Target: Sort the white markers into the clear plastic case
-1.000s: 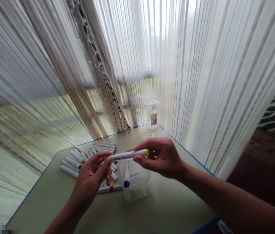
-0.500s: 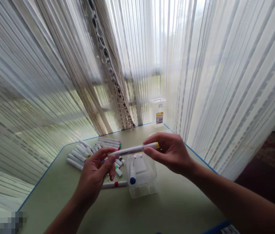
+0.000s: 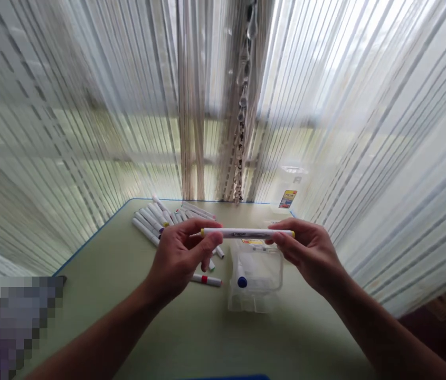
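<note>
A white marker (image 3: 246,234) with yellow ends is held level above the table, one end in each hand. My left hand (image 3: 181,250) pinches its left end between thumb and fingers. Around the right end, the thumb and fingers of my right hand (image 3: 310,248) are closed. Just below the marker stands a clear plastic box (image 3: 264,274), and a marker with a dark blue end (image 3: 242,282) is in it. Beside the box lies a white marker with a red band (image 3: 207,280), partly behind my left hand.
Several white markers (image 3: 149,219) lie in a loose pile at the back left of the pale green table (image 3: 100,295). A clear container (image 3: 291,184) with a yellow label stands at the back right. String curtains (image 3: 127,105) hang behind the table.
The marker has gone from slanted to level, and its left yellow end now shows at my left hand. The view has turned, so the table and box appear shifted.
</note>
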{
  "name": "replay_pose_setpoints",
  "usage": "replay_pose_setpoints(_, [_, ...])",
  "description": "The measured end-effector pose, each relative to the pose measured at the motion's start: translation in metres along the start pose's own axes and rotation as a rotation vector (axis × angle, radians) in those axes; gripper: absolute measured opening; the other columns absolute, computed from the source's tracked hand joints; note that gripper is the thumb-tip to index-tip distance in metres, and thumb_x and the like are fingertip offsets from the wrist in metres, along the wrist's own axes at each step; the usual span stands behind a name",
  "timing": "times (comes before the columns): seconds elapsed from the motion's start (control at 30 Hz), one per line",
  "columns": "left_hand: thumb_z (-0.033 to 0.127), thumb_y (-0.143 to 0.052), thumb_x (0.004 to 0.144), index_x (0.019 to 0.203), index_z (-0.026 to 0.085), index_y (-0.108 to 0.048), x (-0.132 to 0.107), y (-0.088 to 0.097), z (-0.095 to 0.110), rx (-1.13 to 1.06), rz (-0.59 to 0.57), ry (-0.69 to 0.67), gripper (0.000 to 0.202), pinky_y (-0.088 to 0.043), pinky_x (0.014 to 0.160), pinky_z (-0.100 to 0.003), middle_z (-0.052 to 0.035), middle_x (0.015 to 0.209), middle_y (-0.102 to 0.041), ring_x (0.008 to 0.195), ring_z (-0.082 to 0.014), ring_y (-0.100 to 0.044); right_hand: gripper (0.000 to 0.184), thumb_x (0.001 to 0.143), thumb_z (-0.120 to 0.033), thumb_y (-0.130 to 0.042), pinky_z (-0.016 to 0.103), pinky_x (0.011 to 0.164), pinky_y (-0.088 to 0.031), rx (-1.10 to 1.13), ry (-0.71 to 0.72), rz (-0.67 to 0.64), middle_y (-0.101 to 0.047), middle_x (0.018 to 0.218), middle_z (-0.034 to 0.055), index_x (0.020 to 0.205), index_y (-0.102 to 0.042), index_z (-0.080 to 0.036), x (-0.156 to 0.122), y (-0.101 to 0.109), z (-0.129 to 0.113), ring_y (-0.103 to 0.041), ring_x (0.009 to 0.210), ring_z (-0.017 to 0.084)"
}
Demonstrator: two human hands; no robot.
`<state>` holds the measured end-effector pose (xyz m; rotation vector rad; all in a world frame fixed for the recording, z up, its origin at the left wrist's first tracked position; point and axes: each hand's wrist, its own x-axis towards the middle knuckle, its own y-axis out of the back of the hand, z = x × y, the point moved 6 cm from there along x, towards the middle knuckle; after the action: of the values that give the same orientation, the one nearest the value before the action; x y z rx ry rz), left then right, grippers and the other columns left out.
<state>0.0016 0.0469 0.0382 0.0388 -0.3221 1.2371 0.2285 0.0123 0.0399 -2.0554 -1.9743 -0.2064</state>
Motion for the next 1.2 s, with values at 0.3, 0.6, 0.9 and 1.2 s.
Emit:
replay_pose_setpoints(0.3, [0.031, -0.081, 0.079, 0.099, 0.013, -0.075, -0.011, -0.010, 0.009, -0.018, -0.095, -0.020, 0.028, -0.040, 0.041, -0.017, 0.0002, 0.060, -0.063, 0.046, -0.0067, -0.050, 0.028, 0.064, -0.037, -0.093, 0.019, 0.041, -0.022, 0.060, -0.142, 0.077, -0.052, 0.052, -0.0022, 0.082, -0.080, -0.020, 0.004, 0.003, 0.011, -0.035, 0.044, 0.006])
replay_pose_setpoints(0.6, [0.036, -0.076, 0.082, 0.100, 0.014, -0.071, 0.000, -0.003, -0.002, 0.028, -0.091, -0.019, 0.029, -0.042, 0.041, -0.018, 0.0033, 0.059, -0.058, 0.044, -0.0076, -0.049, 0.027, 0.063, -0.036, -0.094, 0.016, 0.038, -0.024, 0.058, -0.090, 0.094, -0.062, 0.056, 0.0007, 0.079, -0.079, -0.020, 0.004, 0.004, 0.010, -0.038, 0.044, 0.005])
replay_pose_setpoints(0.9, [0.036, -0.071, 0.086, 0.098, 0.016, -0.065, 0.004, -0.003, -0.015, 0.107, -0.068, 0.023, 0.023, -0.042, 0.045, -0.018, 0.0049, 0.056, -0.058, 0.045, -0.0087, -0.050, 0.022, 0.061, -0.023, -0.092, 0.019, 0.044, -0.044, 0.041, 0.155, 0.009, -0.070, 0.064, 0.0016, 0.076, -0.078, -0.016, -0.004, -0.015, -0.010, -0.058, 0.052, 0.010])
replay_pose_setpoints(1.2, [0.037, -0.071, 0.087, 0.101, 0.018, -0.063, 0.006, -0.003, -0.022, 0.134, -0.081, 0.058, 0.025, -0.043, 0.048, -0.021, 0.0051, 0.057, -0.056, 0.049, -0.0104, -0.049, 0.022, 0.065, -0.022, -0.090, 0.021, 0.049, -0.046, 0.162, 0.162, -0.089, -0.072, 0.067, 0.0024, 0.080, -0.077, -0.015, -0.002, -0.015, -0.008, -0.061, 0.055, 0.010])
